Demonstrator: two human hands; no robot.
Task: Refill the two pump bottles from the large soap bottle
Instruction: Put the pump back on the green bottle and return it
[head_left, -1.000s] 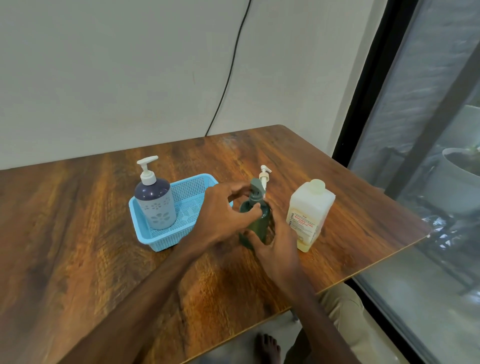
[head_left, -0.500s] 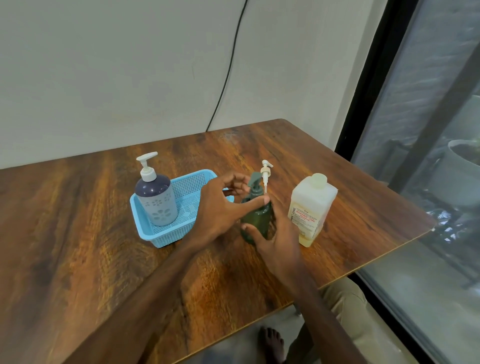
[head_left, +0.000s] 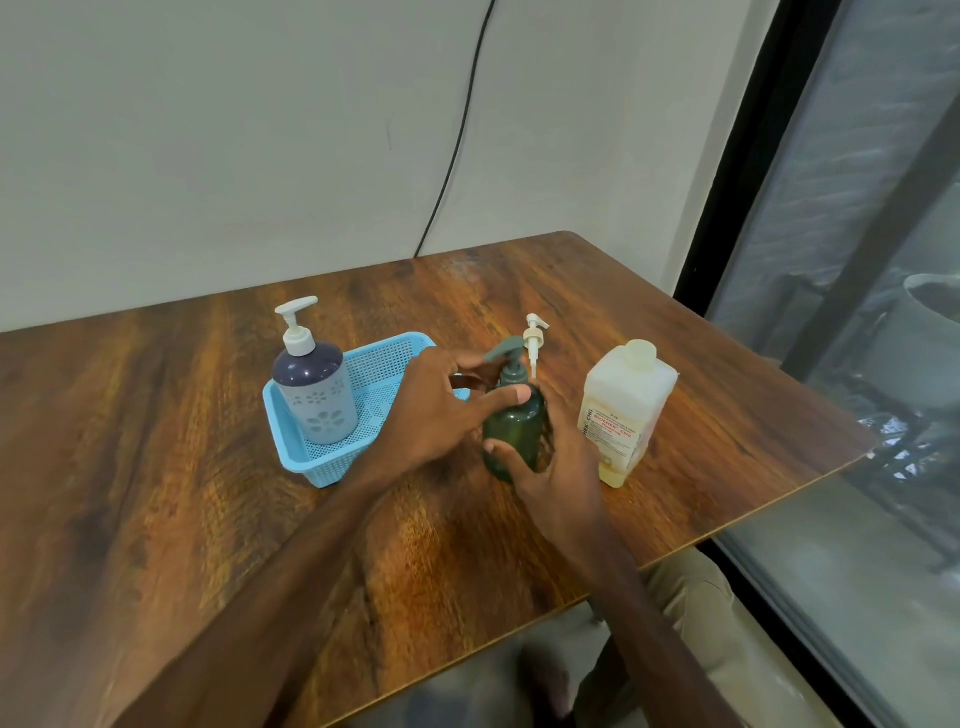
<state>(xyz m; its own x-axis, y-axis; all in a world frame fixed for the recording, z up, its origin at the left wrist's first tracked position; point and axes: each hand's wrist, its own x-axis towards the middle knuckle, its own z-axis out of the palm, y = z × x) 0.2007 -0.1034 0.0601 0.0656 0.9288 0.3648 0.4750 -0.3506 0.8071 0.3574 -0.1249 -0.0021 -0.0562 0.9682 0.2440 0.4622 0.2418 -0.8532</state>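
Observation:
A dark green pump bottle (head_left: 511, 431) stands on the wooden table (head_left: 156, 493) at the centre. My right hand (head_left: 558, 462) wraps around its body from the right. My left hand (head_left: 441, 410) grips its neck and pump collar, thumb across the front. A white pump head (head_left: 535, 338) shows just behind the green bottle; what it belongs to is hidden. A purple and grey pump bottle (head_left: 311, 389) stands in a light blue basket (head_left: 332, 462). The large cream soap bottle (head_left: 623, 410), capped, stands to the right of my hands.
The table's right and front edges run close to the soap bottle. A wall with a black cable (head_left: 457, 130) is behind the table. A dark window frame and glass (head_left: 857, 260) fill the right side. My legs show below the table edge.
My left hand's fingers have shifted around the green bottle's pump collar while my right hand keeps holding the body. The bottle stays in place; the view has tilted slightly.

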